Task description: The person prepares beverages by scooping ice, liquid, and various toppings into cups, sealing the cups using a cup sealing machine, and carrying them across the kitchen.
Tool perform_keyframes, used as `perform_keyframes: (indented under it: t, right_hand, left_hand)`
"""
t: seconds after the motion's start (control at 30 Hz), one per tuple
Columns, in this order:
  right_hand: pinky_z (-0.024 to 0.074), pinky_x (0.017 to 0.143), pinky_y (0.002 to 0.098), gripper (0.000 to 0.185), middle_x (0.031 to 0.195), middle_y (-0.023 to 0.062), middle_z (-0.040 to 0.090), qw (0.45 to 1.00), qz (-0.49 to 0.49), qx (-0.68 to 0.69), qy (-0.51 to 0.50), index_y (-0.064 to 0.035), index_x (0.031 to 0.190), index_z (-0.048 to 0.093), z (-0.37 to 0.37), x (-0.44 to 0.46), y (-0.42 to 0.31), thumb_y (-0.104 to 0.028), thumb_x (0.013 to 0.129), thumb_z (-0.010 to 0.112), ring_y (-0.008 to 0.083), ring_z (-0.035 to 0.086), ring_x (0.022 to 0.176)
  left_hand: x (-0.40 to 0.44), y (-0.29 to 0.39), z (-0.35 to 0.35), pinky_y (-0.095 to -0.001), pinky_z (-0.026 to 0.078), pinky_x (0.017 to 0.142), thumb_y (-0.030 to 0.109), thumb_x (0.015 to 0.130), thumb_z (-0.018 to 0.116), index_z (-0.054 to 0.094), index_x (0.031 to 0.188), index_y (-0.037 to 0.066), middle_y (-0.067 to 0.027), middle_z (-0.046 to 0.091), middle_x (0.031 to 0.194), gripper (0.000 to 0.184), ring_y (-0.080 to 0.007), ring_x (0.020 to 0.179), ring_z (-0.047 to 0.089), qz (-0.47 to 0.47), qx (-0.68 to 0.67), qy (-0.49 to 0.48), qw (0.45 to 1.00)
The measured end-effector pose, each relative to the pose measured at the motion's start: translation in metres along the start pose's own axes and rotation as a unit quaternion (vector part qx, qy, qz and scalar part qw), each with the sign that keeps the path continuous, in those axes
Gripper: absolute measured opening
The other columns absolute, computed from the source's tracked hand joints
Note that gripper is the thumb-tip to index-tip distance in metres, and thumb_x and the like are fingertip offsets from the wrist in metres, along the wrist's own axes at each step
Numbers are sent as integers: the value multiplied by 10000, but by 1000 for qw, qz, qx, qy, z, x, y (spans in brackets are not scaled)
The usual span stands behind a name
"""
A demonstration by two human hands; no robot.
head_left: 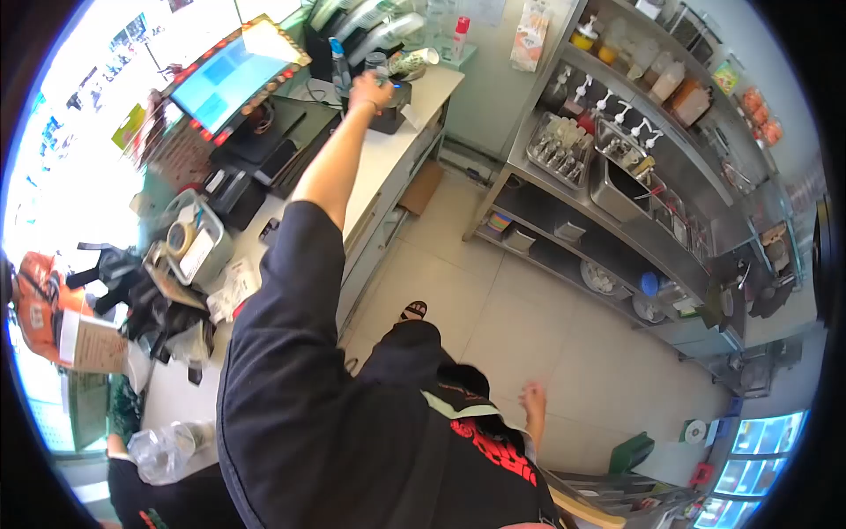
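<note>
My left arm stretches forward over the counter. My left hand [372, 91] is closed, its fingers curled at a black device [392, 115] on the countertop; what they grip is small and partly hidden. Just behind the fingers stands a clear cup [376, 63]. A blue-capped bottle [338, 63] is left of the hand, and a patterned roll or pouch [414, 62] lies to its right. My right hand [533, 401] hangs low at my side above the tiled floor. It is slightly blurred, with fingers loosely apart and nothing visible in them.
A lit monitor [233, 79] stands on the counter at left, near a plastic basket [207, 256] with tape. Steel shelving [608, 234] with trays and pump bottles lines the right side. Another person's dark clothing [176, 498] shows at lower left, beside clear plastic cups [163, 454].
</note>
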State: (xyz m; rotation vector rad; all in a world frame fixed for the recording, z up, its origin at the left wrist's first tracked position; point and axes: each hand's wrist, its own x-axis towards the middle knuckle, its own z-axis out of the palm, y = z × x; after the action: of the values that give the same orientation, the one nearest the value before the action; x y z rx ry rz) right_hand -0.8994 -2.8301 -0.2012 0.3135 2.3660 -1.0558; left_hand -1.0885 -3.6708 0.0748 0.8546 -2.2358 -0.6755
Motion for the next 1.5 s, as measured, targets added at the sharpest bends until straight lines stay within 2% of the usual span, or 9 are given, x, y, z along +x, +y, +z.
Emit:
perform_keyframes:
  t: [0.13, 0.3, 0.5, 0.63, 0.77, 0.83, 1.2, 1.4, 1.5]
  right_hand:
    - [555, 695, 314, 362, 1062, 101, 685, 984, 28, -3, -176, -113, 1317, 624, -4, 13, -51, -294, 1005, 600, 185, 688, 838]
    - [554, 736, 328, 365, 1055, 98, 743, 980, 137, 129, -61, -79, 1279, 665, -37, 82, -157, -240, 953, 638, 189, 711, 878]
    - [537, 886, 329, 318, 1065, 105, 749, 975, -197, -11, -102, -5, 1220, 678, -67, 245, -399, -239, 1008, 634, 152, 683, 1004]
    - [484, 1011, 340, 371, 1317, 95, 662, 862, -450, 194, -132, -32, 1350, 608, -87, 279, -631, -179, 1010, 634, 170, 632, 1167]
    - [454, 1065, 380, 473, 1407, 83, 620, 776, -565, 194, -201, -69, 1437, 538, -125, 305, -759, -203, 995, 641, 197, 561, 1311]
    - [389, 1126, 380, 507, 1435, 133, 573, 732, -560, 202, -332, -30, 1457, 494, -134, 323, -781, -243, 1015, 623, 213, 512, 1354]
    - [446, 1060, 362, 597, 1302, 96, 664, 738, -600, 228, -208, -31, 1393, 560, -130, 368, -796, -277, 899, 787, 192, 598, 1213]
    - [489, 995, 391, 381, 1163, 37, 730, 726, -680, 71, -75, -141, 1251, 710, -149, 370, -781, -134, 874, 766, 259, 632, 1171]
    - [499, 1002, 415, 284, 1145, 60, 734, 738, -673, 45, 24, -128, 1155, 738, -162, 352, -747, -119, 871, 746, 299, 642, 1153]
  left_hand:
    - [106, -14, 26, -532, 445, 1085, 650, 766, 704, 289, 1574, 269, -225, 372, 1545, 986, -458, 1302, 536, -171, 51, 39, 983]
    - [164, -33, 75, -510, 477, 1048, 585, 779, 747, 413, 1480, 258, -223, 500, 1422, 843, -427, 1289, 553, -157, 187, -48, 969]
    - [22, 95, 105, -437, 511, 947, 193, 732, 891, 460, 1136, 53, -139, 504, 1151, 607, -275, 1115, 517, 178, -74, 217, 957]
    - [-53, 246, 178, -486, 567, 1032, 13, 773, 835, 303, 1171, 116, -128, 312, 1358, 672, -269, 1264, 427, 59, -322, 149, 933]
    - [-45, 316, 229, -481, 543, 1030, 23, 742, 859, 295, 1124, 137, -118, 329, 1267, 690, -376, 1328, 444, 154, -280, 135, 938]
    - [-31, 337, 243, -492, 517, 1029, 32, 726, 873, 296, 1114, 142, -115, 332, 1254, 704, -387, 1316, 464, 179, -253, 132, 942]
    - [24, 370, 284, -491, 498, 932, 46, 695, 906, 360, 1106, 135, -121, 366, 1188, 689, -435, 1226, 546, 251, -227, 123, 933]
    - [25, 377, 279, -369, 516, 993, 121, 770, 870, 268, 1510, 79, -188, 538, 1345, 955, -271, 1227, 588, 35, -222, -243, 944]
    - [8, 325, 327, -344, 536, 956, 65, 807, 825, 325, 1505, 63, -131, 583, 1284, 858, -229, 1105, 640, -39, -419, -371, 828]
